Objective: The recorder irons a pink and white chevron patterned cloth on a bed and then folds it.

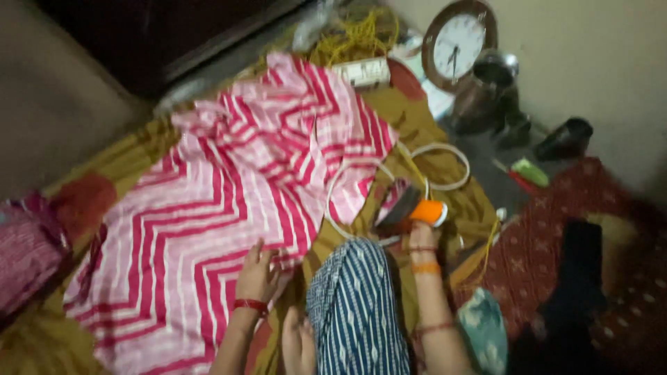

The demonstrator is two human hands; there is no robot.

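A pink and white zigzag-striped cloth [208, 208] lies spread over an olive-brown sheet [431, 160] on the floor. My left hand [257, 274], with a red band at the wrist, rests flat on the cloth's near edge, fingers apart. My right hand [420, 232] grips the orange handle of a clothes iron [410, 208] that stands on the sheet just right of the cloth. The iron's white cord [445, 149] loops over the sheet behind it. My knee in blue patterned fabric [358, 305] sits between my arms.
A round wall clock [458, 42] leans on the wall at the back right, beside a metal pot [486, 90] and dark vessels. Yellow string [354, 35] lies at the top. A red patterned mat [556, 243] is to the right; folded pink cloth [28, 250] at left.
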